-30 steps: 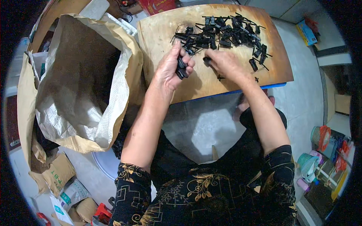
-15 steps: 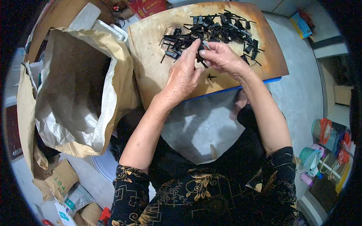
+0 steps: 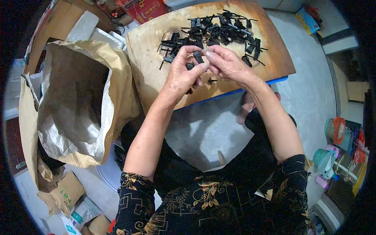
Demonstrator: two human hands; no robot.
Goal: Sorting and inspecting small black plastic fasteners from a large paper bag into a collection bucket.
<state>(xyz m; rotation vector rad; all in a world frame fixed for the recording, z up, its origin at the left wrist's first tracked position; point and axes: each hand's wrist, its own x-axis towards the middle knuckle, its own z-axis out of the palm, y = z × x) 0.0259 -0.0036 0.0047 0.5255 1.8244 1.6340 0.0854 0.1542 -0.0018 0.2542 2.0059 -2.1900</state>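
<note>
Both hands meet above a wooden board (image 3: 147, 66), and clock positions here are taken from that meeting point. The left forearm rises from about 7 o'clock, the right one from between 4 and 5, each bare below a dark patterned sleeve (image 3: 291, 172).

The left hand (image 3: 181, 75) is raised with its index finger arched over the top and its thumb stretched toward 2 o'clock. Between the two it grips a black part (image 3: 199, 58), tilted with its upper end toward 11 o'clock and its lower end toward 5. A second black piece (image 3: 190, 66) shows in the hollow of the same hand (only a stub of it is visible).

The right hand (image 3: 232, 68) comes in with its back upward and its fingers bent, thumb pointing to about 10 o'clock. Its fingertips are drawn together just beside the black part; whether they pinch anything cannot be told.

A pile of black parts (image 3: 231, 33) lies on the board from 10 round to 2 o'clock, beyond the hands. One small black fitting (image 3: 211, 80) sits near 6 o'clock. A large open paper sack (image 3: 123, 74) stands at 8 o'clock.
</note>
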